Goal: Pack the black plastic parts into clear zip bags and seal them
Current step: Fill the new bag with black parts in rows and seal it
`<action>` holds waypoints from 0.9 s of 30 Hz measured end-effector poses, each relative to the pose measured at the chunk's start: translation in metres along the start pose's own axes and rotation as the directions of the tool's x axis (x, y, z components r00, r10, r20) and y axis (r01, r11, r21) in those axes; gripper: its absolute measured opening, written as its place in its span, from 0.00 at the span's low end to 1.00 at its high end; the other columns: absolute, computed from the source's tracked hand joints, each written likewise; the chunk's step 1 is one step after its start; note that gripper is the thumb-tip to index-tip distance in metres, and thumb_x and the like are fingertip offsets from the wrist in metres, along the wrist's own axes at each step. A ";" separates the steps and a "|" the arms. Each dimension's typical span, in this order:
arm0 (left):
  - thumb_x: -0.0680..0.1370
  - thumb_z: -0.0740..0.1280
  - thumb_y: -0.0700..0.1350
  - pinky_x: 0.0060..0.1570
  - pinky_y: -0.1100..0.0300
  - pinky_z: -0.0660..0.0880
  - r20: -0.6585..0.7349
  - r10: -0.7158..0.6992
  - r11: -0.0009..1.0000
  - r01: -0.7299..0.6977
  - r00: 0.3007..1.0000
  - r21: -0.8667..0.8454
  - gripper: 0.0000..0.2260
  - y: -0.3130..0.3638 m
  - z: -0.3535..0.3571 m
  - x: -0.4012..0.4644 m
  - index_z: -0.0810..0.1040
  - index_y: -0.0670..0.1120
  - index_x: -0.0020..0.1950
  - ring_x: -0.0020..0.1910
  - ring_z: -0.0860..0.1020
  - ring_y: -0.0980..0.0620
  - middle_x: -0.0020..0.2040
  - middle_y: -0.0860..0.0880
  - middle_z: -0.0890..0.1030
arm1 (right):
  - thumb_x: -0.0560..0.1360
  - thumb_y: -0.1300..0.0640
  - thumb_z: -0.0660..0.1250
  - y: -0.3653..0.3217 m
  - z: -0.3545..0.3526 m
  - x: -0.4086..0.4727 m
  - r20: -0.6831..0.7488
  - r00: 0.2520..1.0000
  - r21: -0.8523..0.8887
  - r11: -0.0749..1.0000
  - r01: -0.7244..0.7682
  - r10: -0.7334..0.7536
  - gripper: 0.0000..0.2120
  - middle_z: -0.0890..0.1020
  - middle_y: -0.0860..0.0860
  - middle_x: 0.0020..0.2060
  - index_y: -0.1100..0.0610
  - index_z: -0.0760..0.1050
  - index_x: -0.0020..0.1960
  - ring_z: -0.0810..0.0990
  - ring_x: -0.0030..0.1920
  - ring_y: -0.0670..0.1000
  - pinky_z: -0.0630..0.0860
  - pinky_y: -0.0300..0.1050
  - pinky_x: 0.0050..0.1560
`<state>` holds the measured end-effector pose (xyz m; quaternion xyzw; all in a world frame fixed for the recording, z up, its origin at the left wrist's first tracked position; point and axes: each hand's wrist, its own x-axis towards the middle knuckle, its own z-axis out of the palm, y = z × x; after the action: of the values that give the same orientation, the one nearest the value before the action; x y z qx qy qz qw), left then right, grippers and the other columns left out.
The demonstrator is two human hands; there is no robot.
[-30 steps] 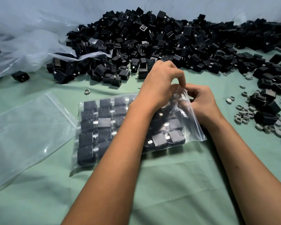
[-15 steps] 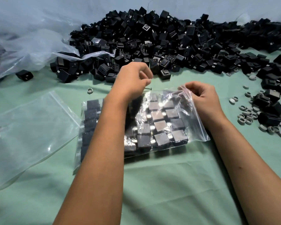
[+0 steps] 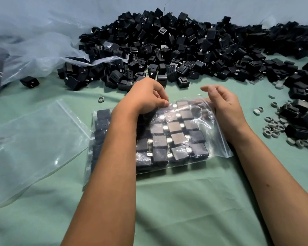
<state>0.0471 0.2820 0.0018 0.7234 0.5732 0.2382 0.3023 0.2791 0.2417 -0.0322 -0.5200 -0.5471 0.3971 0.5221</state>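
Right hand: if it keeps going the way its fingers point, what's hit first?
The right hand points left across the bag top, so probably the left hand; depth is unclear.

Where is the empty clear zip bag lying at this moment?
In the head view, the empty zip bag lies flat on the green cloth at the left, just left of the filled bag and below the crumpled plastic sheet.

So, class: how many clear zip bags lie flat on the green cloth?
2. A filled zip bag of black parts lies under both hands; an empty zip bag lies to its left. The crumpled plastic sheeting behind may hide others.
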 end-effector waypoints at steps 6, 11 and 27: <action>0.75 0.78 0.45 0.36 0.67 0.73 -0.023 0.001 1.000 -0.001 1.000 0.016 0.03 0.002 0.003 0.002 0.86 0.50 0.42 0.33 0.80 0.61 0.37 0.52 0.84 | 0.84 0.52 0.64 -0.002 0.001 0.000 -0.022 1.000 -0.056 0.998 0.012 -0.013 0.13 0.82 0.60 0.47 0.60 0.78 0.62 0.82 0.47 0.61 0.79 0.64 0.55; 0.76 0.76 0.45 0.30 0.72 0.69 -0.040 0.069 0.997 -0.068 0.997 0.028 0.03 0.010 0.010 0.004 0.85 0.49 0.42 0.28 0.77 0.66 0.29 0.56 0.81 | 0.84 0.53 0.65 0.002 0.002 0.003 -0.115 0.993 -0.046 0.999 -0.006 0.001 0.11 0.86 0.62 0.47 0.59 0.80 0.57 0.85 0.49 0.65 0.82 0.62 0.52; 0.75 0.75 0.44 0.45 0.58 0.81 -0.103 0.125 0.992 -0.127 0.987 -0.018 0.03 0.027 0.019 0.004 0.84 0.51 0.42 0.40 0.83 0.57 0.40 0.54 0.85 | 0.76 0.49 0.75 -0.008 0.020 0.103 0.350 0.937 -0.771 0.569 0.286 0.003 0.16 0.78 0.54 0.54 0.47 0.79 0.62 0.77 0.55 0.54 0.71 0.45 0.55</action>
<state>0.0790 0.2783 0.0076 0.7413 0.5380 0.3003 0.2661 0.2667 0.3440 -0.0109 -0.5844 -0.7832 0.1358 0.1631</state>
